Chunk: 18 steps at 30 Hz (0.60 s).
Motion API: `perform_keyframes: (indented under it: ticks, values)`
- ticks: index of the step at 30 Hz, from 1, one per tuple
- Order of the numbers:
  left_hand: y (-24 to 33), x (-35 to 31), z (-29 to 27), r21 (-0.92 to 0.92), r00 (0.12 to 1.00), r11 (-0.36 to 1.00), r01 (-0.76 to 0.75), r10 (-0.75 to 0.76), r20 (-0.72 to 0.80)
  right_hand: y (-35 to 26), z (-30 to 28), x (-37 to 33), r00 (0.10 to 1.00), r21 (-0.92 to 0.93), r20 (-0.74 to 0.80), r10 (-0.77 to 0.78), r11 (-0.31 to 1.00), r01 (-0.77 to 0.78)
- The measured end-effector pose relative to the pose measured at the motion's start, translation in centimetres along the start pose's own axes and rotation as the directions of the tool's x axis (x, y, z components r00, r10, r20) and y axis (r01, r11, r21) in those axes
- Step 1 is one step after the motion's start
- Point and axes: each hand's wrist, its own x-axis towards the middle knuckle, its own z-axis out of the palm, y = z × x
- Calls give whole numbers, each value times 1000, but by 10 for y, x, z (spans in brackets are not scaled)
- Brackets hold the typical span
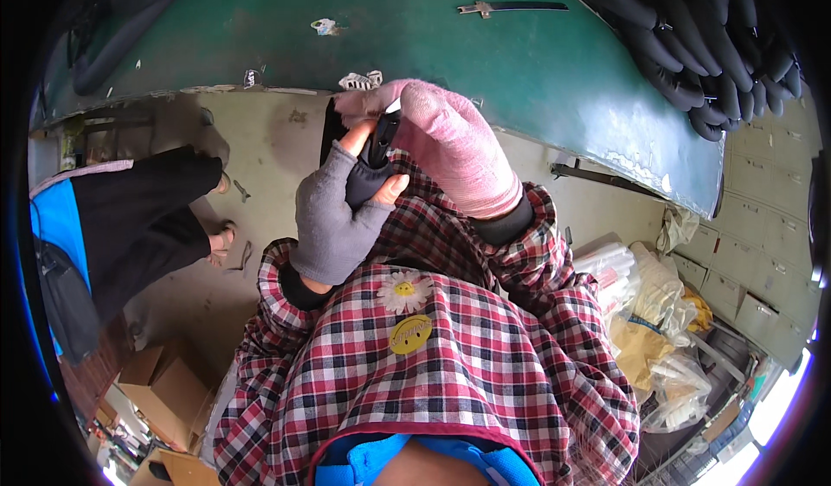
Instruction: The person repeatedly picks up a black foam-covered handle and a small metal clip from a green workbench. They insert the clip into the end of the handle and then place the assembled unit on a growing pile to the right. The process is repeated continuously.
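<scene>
My left hand (333, 218), in a grey glove with bare fingertips, is closed around a black padded tube (367, 185) in front of my chest. The thumb and a finger press on the tube from either side. My right hand (454, 148), in a pink knit glove, is closed at the tube's upper end, beside the table edge. A small white bit (394, 106) shows at its fingers, too small to name. The pink glove hides what the right fingers grip. A narrow black strap-like part (383, 138) runs between the two hands.
A green table (389, 40) with a chipped edge lies ahead, bearing a thin metal strip (524, 6) and piled black padded tubes (692, 49) at right. Another person in dark trousers (147, 226) is at left. Cardboard boxes (169, 391) and plastic bags (653, 287) flank me.
</scene>
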Motion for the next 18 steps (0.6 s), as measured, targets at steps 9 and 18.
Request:
perform_keyframes:
  ticks: [9, 18]
  values:
    - [-7, -9, -3, 196, 997, 980, -39, 23, 79, -2, -3, -1, 990, 147, 39, 135, 979, -139]
    - [-4, -7, 0, 306, 997, 951, -33, 10, 77, 16, 0, -9, 999, 240, -32, 29, 970, -20]
